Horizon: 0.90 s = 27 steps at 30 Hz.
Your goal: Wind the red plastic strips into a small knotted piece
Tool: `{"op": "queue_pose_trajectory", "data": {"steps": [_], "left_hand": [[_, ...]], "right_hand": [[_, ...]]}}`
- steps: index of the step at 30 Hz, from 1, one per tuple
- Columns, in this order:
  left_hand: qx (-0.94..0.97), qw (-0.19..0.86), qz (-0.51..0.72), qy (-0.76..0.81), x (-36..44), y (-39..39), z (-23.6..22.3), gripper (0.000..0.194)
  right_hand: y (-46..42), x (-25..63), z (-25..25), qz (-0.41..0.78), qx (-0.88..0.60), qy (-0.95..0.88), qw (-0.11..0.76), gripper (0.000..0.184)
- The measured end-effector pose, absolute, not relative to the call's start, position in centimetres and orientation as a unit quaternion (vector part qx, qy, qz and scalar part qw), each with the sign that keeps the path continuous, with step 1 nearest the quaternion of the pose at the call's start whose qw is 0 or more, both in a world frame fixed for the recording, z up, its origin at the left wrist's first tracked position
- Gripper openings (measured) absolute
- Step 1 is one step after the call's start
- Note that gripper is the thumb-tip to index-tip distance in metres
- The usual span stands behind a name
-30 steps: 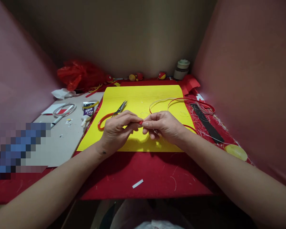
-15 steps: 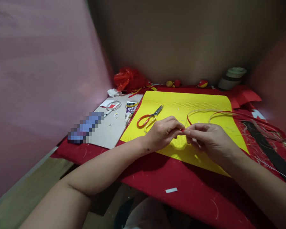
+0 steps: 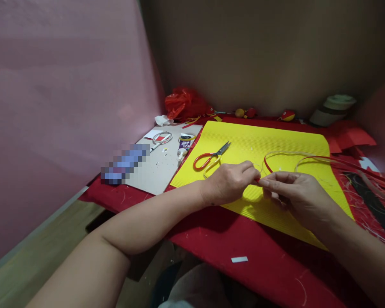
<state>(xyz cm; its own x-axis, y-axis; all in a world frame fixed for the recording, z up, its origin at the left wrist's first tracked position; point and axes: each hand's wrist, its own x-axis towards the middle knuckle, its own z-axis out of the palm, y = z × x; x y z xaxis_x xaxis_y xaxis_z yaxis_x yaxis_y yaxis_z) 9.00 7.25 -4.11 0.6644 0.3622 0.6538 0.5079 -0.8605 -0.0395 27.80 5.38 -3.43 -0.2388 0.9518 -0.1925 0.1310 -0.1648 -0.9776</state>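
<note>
My left hand (image 3: 231,183) is closed, its fingertips pinching one side of a small bit of thin red strip (image 3: 257,182). My right hand (image 3: 298,192) pinches it from the other side, thumb on top, so the two hands nearly meet. Most of the held piece is hidden by the fingers. Thin red and pale strips (image 3: 322,157) loop up beyond my right hand and trail off to the right. Both hands are over the front part of a ridged yellow sheet (image 3: 244,137). Scissors (image 3: 215,155) with red and yellow handles lie on it, just beyond my left hand.
Left of the sheet is a grey board (image 3: 147,179) with a glue tube (image 3: 185,143) and coiled rings (image 3: 163,137). A red plastic bag (image 3: 182,102), small round ornaments (image 3: 288,115) and a lidded jar (image 3: 335,109) stand along the back. A white slip (image 3: 239,259) lies near the red cloth's front edge.
The whole scene has shifted right in view as the camera turned slightly left. My left hand has rolled a little, with its fingers more over the red strip; both hands still pinch it.
</note>
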Motion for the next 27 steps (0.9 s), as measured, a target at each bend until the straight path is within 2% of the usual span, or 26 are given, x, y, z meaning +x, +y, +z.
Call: {"op": "queue_pose_trajectory", "data": {"steps": [3, 5, 7, 10, 11, 13, 16, 22, 25, 27], "left_hand": [[-0.911, 0.127, -0.310, -0.242, 9.0, 7.1, -4.0, 0.013], [-0.906, 0.086, -0.334, -0.244, 9.2, 7.0, -3.9, 0.013], [-0.886, -0.042, -0.387, -0.252, 9.4, 7.0, -3.7, 0.012], [-0.791, -0.328, -0.447, -0.260, 9.9, 6.8, -3.3, 0.008], [-0.756, -0.395, -0.453, -0.259, 10.0, 6.7, -3.3, 0.009], [-0.723, -0.439, -0.467, -0.257, 10.1, 6.5, -3.2, 0.012], [-0.770, -0.343, -0.469, -0.264, 9.8, 6.6, -3.3, 0.011], [-0.897, -0.001, -0.384, -0.220, 9.1, 7.4, -3.6, 0.022], [-0.909, 0.080, -0.344, -0.221, 9.0, 7.3, -3.7, 0.022], [-0.909, 0.095, -0.340, -0.221, 9.1, 7.1, -3.7, 0.021]], "right_hand": [[5.2, 27.7, -3.5, 0.557, -0.503, -0.549, 0.367, 0.032], [5.1, 27.6, -3.4, 0.562, -0.497, -0.543, 0.377, 0.031], [5.1, 27.6, -3.2, 0.579, -0.486, -0.527, 0.389, 0.030], [5.2, 27.7, -2.9, 0.627, -0.441, -0.497, 0.406, 0.026], [5.3, 27.7, -2.8, 0.642, -0.426, -0.490, 0.408, 0.024], [5.4, 27.8, -2.7, 0.658, -0.411, -0.487, 0.401, 0.023], [5.5, 28.0, -2.6, 0.648, -0.434, -0.504, 0.372, 0.027], [5.5, 28.1, -2.6, 0.597, -0.490, -0.528, 0.353, 0.030], [5.4, 27.9, -2.8, 0.592, -0.491, -0.526, 0.362, 0.028], [5.4, 27.8, -2.9, 0.590, -0.490, -0.525, 0.370, 0.028]]}}
